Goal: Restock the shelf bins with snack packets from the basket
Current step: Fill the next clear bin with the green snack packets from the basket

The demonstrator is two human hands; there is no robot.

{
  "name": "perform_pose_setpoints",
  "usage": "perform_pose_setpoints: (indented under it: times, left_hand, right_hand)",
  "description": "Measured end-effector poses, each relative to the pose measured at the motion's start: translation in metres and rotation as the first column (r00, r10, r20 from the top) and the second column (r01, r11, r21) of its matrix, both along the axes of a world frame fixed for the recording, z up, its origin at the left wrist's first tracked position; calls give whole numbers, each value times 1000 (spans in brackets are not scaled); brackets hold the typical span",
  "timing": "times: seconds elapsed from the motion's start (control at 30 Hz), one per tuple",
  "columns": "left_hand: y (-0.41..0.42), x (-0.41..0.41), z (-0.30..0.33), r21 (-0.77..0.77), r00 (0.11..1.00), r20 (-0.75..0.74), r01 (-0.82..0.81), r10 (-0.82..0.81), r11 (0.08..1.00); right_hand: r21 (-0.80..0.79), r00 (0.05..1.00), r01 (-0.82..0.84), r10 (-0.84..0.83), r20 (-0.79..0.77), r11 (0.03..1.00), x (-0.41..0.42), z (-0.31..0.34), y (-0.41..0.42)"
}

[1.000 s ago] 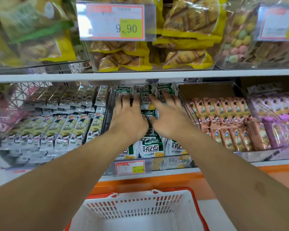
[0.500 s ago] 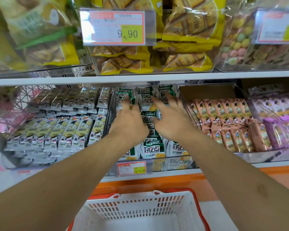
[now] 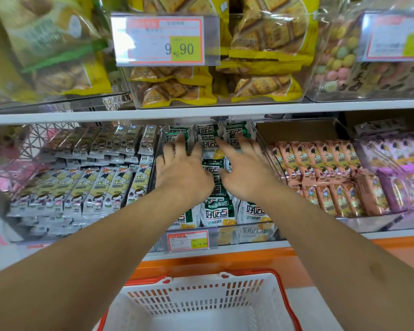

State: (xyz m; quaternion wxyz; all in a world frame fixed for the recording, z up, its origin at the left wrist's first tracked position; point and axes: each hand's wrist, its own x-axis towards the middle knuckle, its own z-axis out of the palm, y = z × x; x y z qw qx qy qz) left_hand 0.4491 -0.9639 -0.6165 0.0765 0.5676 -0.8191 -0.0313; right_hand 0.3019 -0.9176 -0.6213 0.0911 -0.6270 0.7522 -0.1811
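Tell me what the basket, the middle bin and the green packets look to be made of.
Basket: looks like moulded plastic, matte white slotted walls, orange rim.
Middle bin: probably clear acrylic or similar hard plastic; packets show through its glossy front wall.
Green packets: likely thin plastic film, shiny and crinkled, with sealed ends.

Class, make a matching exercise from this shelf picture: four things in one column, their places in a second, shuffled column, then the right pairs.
Things:
1. green-and-white packets
2. pink packets
3. yellow biscuit bags
4. basket

Places:
A. upper shelf
B. bin right of the hands
C. below the shelf, nearest the camera
D. bin under both hands

Pairs: 1-D, 2-B, 3-A, 4-C
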Motion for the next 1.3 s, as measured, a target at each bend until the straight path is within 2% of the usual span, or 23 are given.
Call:
perform_pose_setpoints:
  times: [0.13,0.2,0.33,0.47,0.6,0.67,0.77,0.83,0.97,1.1,1.3]
  left_hand:
    - [-5,-3,-3,154,994,-109,36,-19,987]
    - [-6,-3,-5,157,994,-110,40,-23,987]
    - [1,1,-2,80,989,-130,76,-65,994]
    - [27,17,9,-7,949,-248,200,-195,980]
    - [62,61,12,-113,910,-285,281,-302,953]
    - [71,93,11,-178,908,-276,275,-316,945]
    - [67,146,7,-244,933,-231,219,-276,945]
    - [61,176,5,-179,965,-175,162,-194,970]
    - [49,212,-7,-87,991,-111,70,-80,994]
    - [42,225,-15,28,996,-87,11,-8,1000]
    - [39,236,-9,20,996,-77,47,-45,999]
  right_hand:
    - [34,1000,0,1,-7,999,0,-2,-1]
    - [51,1000,-4,4,-5,999,-1,-2,-1]
    - [32,1000,0,0,11,999,0,5,1]
    - [-35,999,-26,25,-32,999,9,17,13]
    - [-119,997,-59,52,-61,991,32,24,34]
    - [-165,992,-129,125,-32,978,53,22,44]
    - [-160,960,-281,273,-67,946,95,18,55]
    - [-145,936,-342,323,-142,928,127,13,57]
    - [-75,902,-321,280,-330,944,174,4,54]
    - [-83,905,-269,222,-363,960,195,4,50]
    - [-38,912,-308,283,-298,951,199,6,44]
